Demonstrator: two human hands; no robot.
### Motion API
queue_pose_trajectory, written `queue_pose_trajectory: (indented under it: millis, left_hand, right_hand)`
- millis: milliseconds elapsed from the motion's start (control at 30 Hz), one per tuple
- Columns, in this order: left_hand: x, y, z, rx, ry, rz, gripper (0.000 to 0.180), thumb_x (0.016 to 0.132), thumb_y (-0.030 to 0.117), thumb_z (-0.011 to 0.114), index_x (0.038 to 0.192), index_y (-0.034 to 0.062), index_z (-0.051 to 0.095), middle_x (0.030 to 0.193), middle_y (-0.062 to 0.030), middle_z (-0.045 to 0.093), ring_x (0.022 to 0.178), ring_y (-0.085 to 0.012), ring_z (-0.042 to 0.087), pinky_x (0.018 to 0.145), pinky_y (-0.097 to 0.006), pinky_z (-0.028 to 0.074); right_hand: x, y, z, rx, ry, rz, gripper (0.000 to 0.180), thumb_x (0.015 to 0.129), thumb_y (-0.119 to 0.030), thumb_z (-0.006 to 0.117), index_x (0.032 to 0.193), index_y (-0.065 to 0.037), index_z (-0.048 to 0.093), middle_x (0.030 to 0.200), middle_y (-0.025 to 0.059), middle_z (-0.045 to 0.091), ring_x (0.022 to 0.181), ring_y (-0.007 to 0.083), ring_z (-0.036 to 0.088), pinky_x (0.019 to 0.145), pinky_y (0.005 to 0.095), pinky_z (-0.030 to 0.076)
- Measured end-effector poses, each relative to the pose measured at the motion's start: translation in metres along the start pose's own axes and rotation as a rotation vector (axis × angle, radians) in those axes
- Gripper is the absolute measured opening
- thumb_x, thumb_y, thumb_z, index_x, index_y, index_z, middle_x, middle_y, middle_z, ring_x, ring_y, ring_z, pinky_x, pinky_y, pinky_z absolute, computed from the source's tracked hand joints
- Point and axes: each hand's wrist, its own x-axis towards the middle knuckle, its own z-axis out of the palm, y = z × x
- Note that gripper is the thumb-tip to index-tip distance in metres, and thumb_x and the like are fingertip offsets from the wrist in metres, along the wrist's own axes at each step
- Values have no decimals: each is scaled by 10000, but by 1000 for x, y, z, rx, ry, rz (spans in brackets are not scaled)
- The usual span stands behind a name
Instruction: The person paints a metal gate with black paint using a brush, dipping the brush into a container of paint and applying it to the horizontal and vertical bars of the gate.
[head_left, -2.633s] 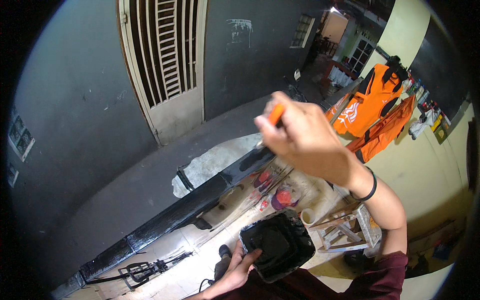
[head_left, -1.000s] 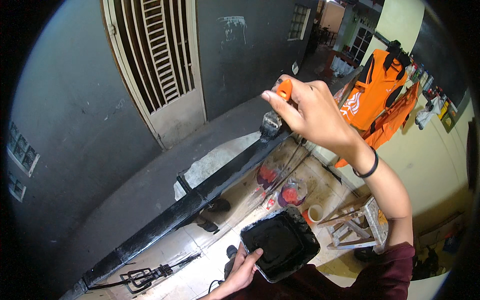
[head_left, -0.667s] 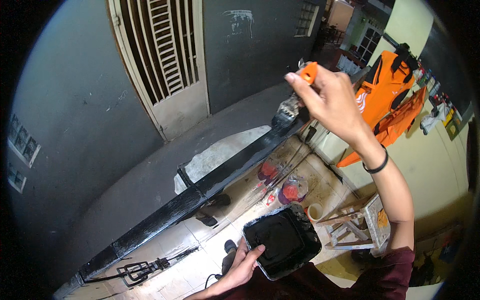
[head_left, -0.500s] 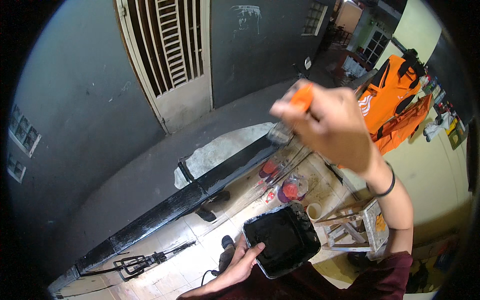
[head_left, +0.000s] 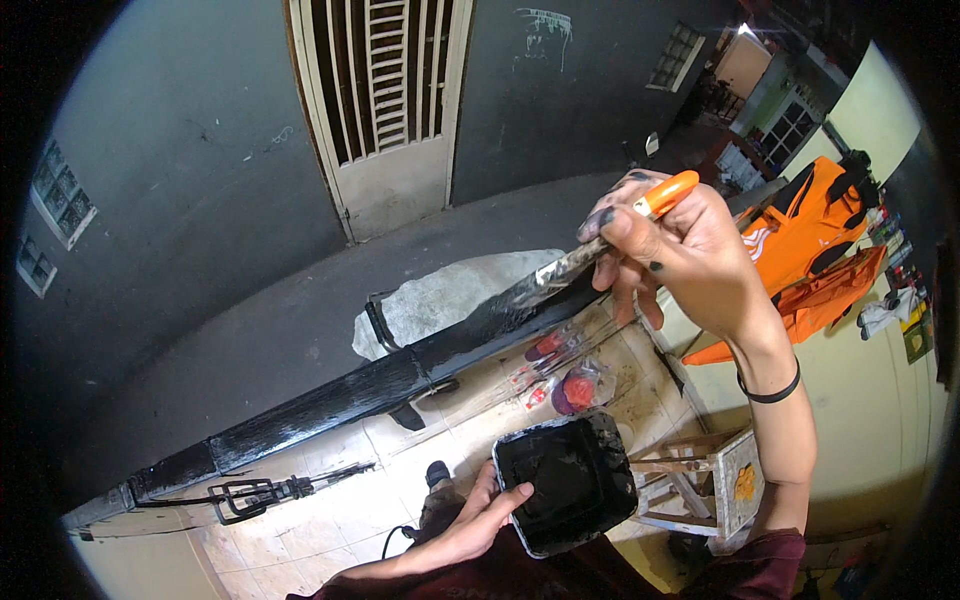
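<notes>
Between the thumb and fingers of my right hand (head_left: pixel 700 240) is a paintbrush (head_left: pixel 668 194) with an orange handle end. Its dark, wet bristles reach the top of a long black beam (head_left: pixel 300 416), near the beam's right part, and seem to touch it. Dark paint smudges mark my right fingertips. My left hand (head_left: pixel 480 525) grips the left side of a square tray (head_left: pixel 499 452) coated inside with black paint, thumb over the rim. The tray is held low in front of me, on the near side of the beam.
A metal clamp-like bracket (head_left: pixel 380 325) stands on the beam's far side by a pale slab (head_left: pixel 440 300). Below are a black metal fitting (head_left: pixel 250 500), a plastic bag with red contents (head_left: pixel 583 385) and a wooden stool (head_left: pixel 735 480). Orange jackets (head_left: pixel 810 230) hang at right.
My right hand has turned, bringing the brush's bristles down to the beam's top. The view has shifted slightly; the tray stays in my left hand.
</notes>
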Motion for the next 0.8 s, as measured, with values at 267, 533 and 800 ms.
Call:
queue_pose_trajectory:
  millis: [267,533,800]
  left_hand:
    - [9,-6,-2,4,-32,-16,622,1003,181,649,1495,44,295,1357,-92,541,1240,-158,518,1021,-314,457]
    - [12,0,3,17,-26,-40,588,1004,144,621,1499,34,323,1378,-98,530,1275,-166,498,1058,-329,430]
    - [15,-2,1,6,-56,-24,614,995,114,613,1525,54,309,1407,-98,526,1274,-172,511,1059,-320,433]
  right_hand:
    - [-11,17,-52,-269,261,20,343,1003,-361,668,972,-26,605,734,37,660,550,76,640,415,195,442]
    - [-27,0,7,-702,181,-414,131,973,-90,664,885,3,635,756,34,603,561,85,608,479,219,451]
    - [-29,29,-32,-497,445,-138,172,941,-149,696,841,-29,623,557,54,536,461,160,569,468,305,410]
